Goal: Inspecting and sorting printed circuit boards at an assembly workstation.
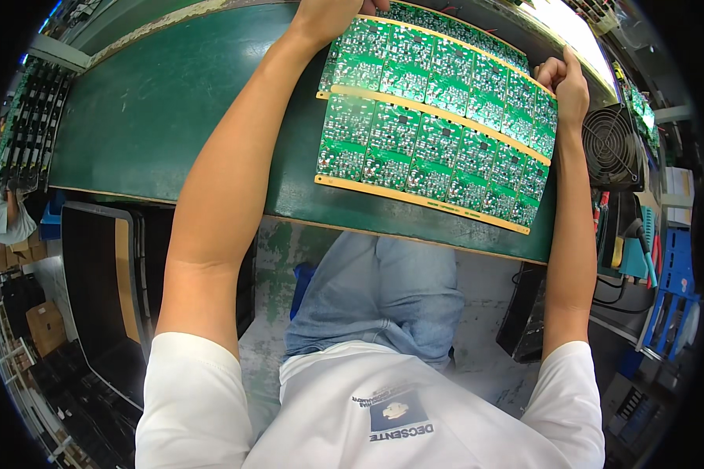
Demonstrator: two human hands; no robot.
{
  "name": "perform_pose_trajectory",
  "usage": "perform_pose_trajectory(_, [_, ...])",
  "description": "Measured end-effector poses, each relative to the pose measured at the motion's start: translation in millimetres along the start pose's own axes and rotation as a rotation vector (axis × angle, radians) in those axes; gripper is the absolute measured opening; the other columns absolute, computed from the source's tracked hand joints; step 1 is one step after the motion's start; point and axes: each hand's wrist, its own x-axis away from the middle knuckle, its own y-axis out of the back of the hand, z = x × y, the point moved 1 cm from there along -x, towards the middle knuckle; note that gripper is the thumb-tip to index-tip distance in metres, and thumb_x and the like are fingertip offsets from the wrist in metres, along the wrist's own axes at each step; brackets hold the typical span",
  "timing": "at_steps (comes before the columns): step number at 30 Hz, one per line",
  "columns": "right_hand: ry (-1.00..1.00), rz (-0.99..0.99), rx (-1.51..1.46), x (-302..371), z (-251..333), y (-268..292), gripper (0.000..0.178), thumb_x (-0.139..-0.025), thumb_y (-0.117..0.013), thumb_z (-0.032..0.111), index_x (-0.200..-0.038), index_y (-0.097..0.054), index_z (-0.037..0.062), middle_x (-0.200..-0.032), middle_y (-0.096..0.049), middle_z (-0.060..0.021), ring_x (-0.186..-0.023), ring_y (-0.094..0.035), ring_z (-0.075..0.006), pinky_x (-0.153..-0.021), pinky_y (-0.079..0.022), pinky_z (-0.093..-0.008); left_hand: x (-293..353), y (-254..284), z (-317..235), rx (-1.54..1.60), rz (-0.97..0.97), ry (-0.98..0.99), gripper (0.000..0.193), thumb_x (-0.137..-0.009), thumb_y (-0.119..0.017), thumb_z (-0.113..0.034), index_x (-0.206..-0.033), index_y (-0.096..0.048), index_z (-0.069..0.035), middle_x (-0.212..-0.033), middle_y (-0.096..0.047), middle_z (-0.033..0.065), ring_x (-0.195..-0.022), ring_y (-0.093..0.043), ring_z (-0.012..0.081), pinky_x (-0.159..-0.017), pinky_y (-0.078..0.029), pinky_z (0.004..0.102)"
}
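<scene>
Curling in at the upper right corner of a green circuit-board panel (438,125), my right hand (572,92) has its fingers mostly closed on the edge, right of the frame's top center. My left hand (328,19), cropped by the upper edge of the frame, bends its fingers near the panel's upper left corner; how tightly they close, I cannot tell. The panel, two rows of small boards between yellow strips, spans the upper center of the frame above a dark green surface (156,102), its lower edge slanting down toward the right. Behind it, at the top, shows another board panel (454,30). A round-grilled fan (608,144) sits at right, just beyond my forearm; a blue rack (673,273) stands below it. At far left, a person in a pale sleeve (9,219) appears near upright dark boards (30,125).
</scene>
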Motion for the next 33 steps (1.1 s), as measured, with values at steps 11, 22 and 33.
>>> perform_pose_trajectory(11, [-0.011, -0.008, 0.022, 0.7, -0.2, -0.2, 0.061, -0.101, -0.033, 0.041, -0.049, -0.045, 0.0108, -0.048, -0.040, -0.0003, -0.044, -0.032, -0.0090, -0.048, -0.026, -0.0231, -7.9, 5.7, 8.5, 0.173, 0.069, 0.014, 0.056, -0.100, -0.040, -0.030, -0.063, -0.064, 0.004, -0.058, -0.059, 0.0080, -0.052, -0.050, 0.0155, -0.055, -0.042, 0.0255])
perform_pose_trajectory(22, [-0.012, -0.015, 0.062, 0.2, -0.7, 0.2, 0.062, -0.101, -0.033, 0.041, -0.049, -0.046, 0.0106, -0.048, -0.041, 0.0001, -0.044, -0.033, -0.0086, -0.048, -0.026, -0.0228, -31.7, 14.6, 38.4, 0.062, 0.089, -0.089, 0.056, -0.099, -0.041, -0.030, -0.062, -0.065, 0.004, -0.057, -0.059, 0.0080, -0.051, -0.050, 0.0155, -0.054, -0.043, 0.0255])
perform_pose_trajectory(33, [-0.002, -0.012, 0.072, -0.5, -0.7, 0.8, 0.061, -0.101, -0.033, 0.041, -0.050, -0.047, 0.0103, -0.048, -0.041, 0.0004, -0.044, -0.033, -0.0080, -0.048, -0.026, -0.0225, -4.9, 3.8, 10.7, -0.023, -0.023, -0.070, 0.055, -0.099, -0.041, -0.030, -0.062, -0.065, 0.004, -0.058, -0.060, 0.0080, -0.051, -0.051, 0.0151, -0.054, -0.042, 0.0249])
